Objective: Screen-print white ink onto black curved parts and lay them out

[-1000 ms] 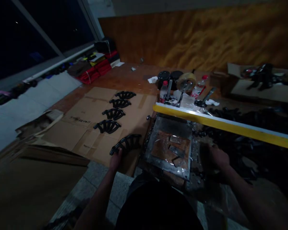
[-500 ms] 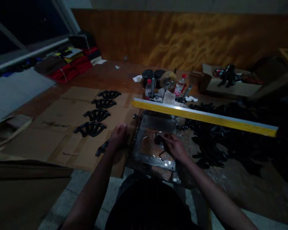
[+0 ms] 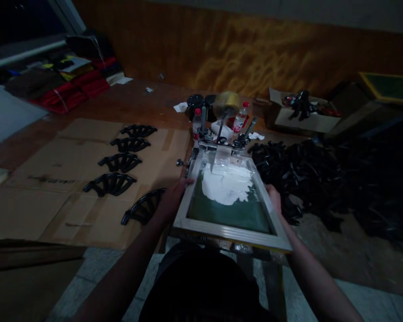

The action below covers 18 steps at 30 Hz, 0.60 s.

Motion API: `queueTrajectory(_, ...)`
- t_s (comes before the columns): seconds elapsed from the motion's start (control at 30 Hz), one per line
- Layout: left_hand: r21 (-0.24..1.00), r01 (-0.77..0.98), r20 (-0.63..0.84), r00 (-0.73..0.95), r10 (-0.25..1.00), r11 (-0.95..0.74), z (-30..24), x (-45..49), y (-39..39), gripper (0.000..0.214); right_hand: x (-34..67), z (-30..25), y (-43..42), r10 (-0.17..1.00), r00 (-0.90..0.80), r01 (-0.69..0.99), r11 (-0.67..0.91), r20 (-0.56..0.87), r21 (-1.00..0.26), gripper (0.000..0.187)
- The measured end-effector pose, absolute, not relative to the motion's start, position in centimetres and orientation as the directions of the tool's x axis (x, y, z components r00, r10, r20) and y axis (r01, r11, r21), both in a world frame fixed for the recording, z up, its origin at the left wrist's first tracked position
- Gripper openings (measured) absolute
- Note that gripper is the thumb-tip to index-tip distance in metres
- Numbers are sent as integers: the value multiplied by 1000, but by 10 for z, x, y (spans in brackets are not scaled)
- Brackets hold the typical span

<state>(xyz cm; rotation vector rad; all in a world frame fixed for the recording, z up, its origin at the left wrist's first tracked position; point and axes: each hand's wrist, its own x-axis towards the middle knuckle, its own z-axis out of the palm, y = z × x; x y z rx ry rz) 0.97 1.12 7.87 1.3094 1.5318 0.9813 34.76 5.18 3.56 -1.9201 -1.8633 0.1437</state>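
A screen-printing frame (image 3: 233, 232) lies in front of me, its green mesh (image 3: 221, 217) partly covered with a patch of white ink (image 3: 225, 185). My left hand (image 3: 173, 199) is against the frame's left side, with its fingers partly hidden at the edge. At the right side, my right hand (image 3: 273, 201) goes behind the frame and its fingertips are out of sight. What lies under the frame is hidden. A black fan-shaped ribbed piece (image 3: 143, 205) rests beside my left hand, partly covered by it. A pale flat blade (image 3: 222, 156) hangs over the ink's far end.
Brown cardboard (image 3: 63, 179) on the left carries several more black fan-shaped pieces (image 3: 110, 184). A heap of black pieces (image 3: 309, 179) fills the right. Behind the frame stand clamps (image 3: 206, 134), a tape roll (image 3: 226, 103) and bottles (image 3: 241, 117). An open carton (image 3: 307, 118) sits back right.
The raised frame, seen edge-on before, has come down over the base plate. My right hand has moved from the plate to the frame's right side; my left hand has shifted to its left edge.
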Motion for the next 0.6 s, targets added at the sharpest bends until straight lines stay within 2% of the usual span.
queueTrajectory(0.1,912,306,-275,-40,961,274,35,7,-2,58,346,52,77,938,63,931,69,342,-360,40)
queueTrajectory(0.17,897,321,-320,-2,947,304,9,9,-3,66,319,65,93,919,-71,938,194,388,-286,55)
queueTrajectory(0.2,894,335,-319,13,948,296,-1,10,-2,67,302,71,100,917,-153,939,250,367,-235,62)
queueTrajectory(0.23,893,350,-310,22,950,283,-9,10,0,66,284,76,105,924,-220,940,287,313,-186,62)
queueTrajectory(0.3,890,373,-296,33,955,263,-20,9,3,64,254,80,108,945,-304,940,319,123,-122,47)
queueTrajectory(0.4,872,397,-323,32,946,285,-26,7,5,63,233,75,94,928,-348,936,335,-135,-106,24)
queueTrajectory(0.5,864,400,-343,22,939,307,-27,6,4,61,240,64,64,854,-482,876,466,-197,-124,23)
queueTrajectory(0.6,876,384,-324,14,946,294,-28,7,3,59,255,63,42,695,-687,727,663,-212,-178,26)
